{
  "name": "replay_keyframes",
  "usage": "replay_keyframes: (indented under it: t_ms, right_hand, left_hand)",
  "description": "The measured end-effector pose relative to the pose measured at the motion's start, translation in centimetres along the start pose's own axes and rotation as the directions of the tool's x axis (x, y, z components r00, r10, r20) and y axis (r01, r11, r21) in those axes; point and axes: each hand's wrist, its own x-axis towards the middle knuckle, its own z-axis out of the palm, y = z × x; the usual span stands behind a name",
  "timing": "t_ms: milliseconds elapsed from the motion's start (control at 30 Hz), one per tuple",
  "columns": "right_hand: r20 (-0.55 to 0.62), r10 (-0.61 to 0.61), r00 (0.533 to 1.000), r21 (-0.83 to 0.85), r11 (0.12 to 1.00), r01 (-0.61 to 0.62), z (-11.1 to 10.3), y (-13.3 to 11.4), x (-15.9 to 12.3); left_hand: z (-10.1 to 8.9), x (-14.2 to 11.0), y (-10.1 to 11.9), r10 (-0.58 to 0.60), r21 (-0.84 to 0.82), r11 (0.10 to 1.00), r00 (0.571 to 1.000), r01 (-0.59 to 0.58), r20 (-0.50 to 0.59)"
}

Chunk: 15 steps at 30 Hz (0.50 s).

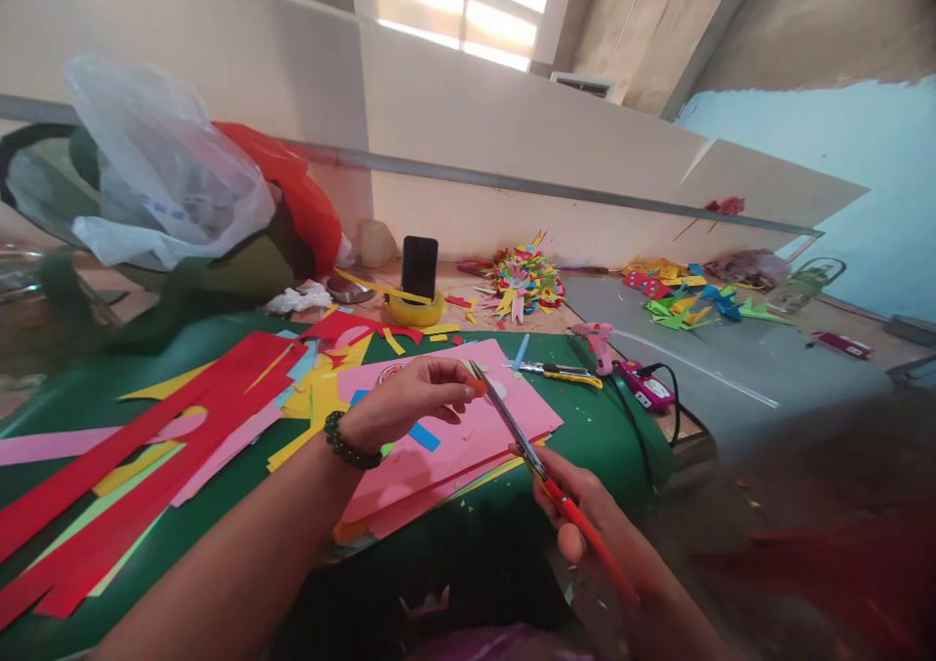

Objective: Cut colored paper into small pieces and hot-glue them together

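Note:
My right hand (577, 495) is closed around a pair of scissors (523, 442) with red-orange handles, the blades pointing up and to the left. Between the thumb and fingers of my left hand (416, 396) is a small orange paper piece (477, 386), right at the scissor tips. Whether the blades touch the paper I cannot tell. Below both hands lies a stack of pink paper sheets (468, 451), with a blue paper strip (424, 436) on top. A dark beaded bracelet circles my left wrist.
Red paper strips (226, 427) and yellow scraps cover the green mat (241, 544) at left. A yellow utility knife (563, 375), pink glue gun (596, 344) and purple power box (644, 386) lie at right. Behind are a phone (419, 266) and a colourful paper ball (523, 281).

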Motion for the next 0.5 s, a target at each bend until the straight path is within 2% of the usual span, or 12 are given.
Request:
replay_keyframes:
  t_ms: [333,500]
  right_hand:
    - [-0.023,-0.007,1.0,-0.022,1.0,0.007,-0.11,0.61,0.04]
    - [-0.089,-0.042,0.995,0.02,0.999,0.044,0.05,0.5,0.08]
  left_hand:
    - [-0.19,0.14,-0.31,-0.011,-0.014,1.0,1.0,0.011,0.017]
    - [-0.09,0.14,-0.3,-0.005,-0.037,0.999,1.0,0.006,0.016]
